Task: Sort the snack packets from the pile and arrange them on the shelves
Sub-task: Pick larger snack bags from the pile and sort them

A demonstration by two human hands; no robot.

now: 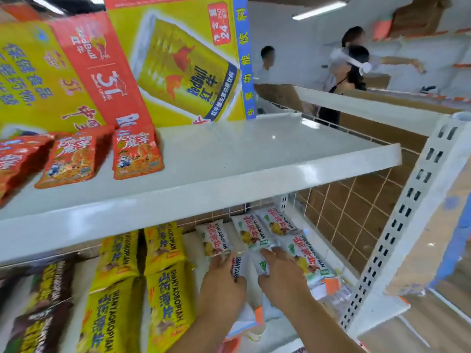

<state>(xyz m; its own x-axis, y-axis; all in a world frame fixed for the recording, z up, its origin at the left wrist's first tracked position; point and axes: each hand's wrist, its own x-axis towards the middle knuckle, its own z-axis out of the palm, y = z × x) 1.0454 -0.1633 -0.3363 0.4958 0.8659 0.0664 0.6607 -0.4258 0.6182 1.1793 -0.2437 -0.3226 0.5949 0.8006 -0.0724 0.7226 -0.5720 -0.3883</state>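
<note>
Placing step, by the look of it: setting a white packet (248, 266) down on the lower shelf (197, 266), toward its right end, just in front of the row of white packets (251, 233) lined up along the back edge. Gripped from both sides: left hand (221, 273) curled round the packet's left edge, right hand (277, 271) curled over its right edge, thumbs on the face. Cannot tell if holding one packet or a small stack. More loose white packets (254, 317) with orange corners below the wrists, near the front edge of the same shelf.

Sorting well along, judging from the layout: yellow packets (163, 245) grouped at the middle of the lower shelf, brown packets (51, 281) toward its left end, white ones at the right. Up on the upper shelf (229, 149), orange packets (137, 154) toward the left end, just in front of tilted drink cartons (178, 59).

Next, probably: sliding the held packet back until touching the row, squaring it with its neighbours, print facing the same way. Then letting go with both hands and drawing them out beneath the front edge of the upper shelf without dragging the row askew. After that, likely back to the loose packets by the front edge. Care needed with the slippery wrappers, apt to slide over one another.
</note>
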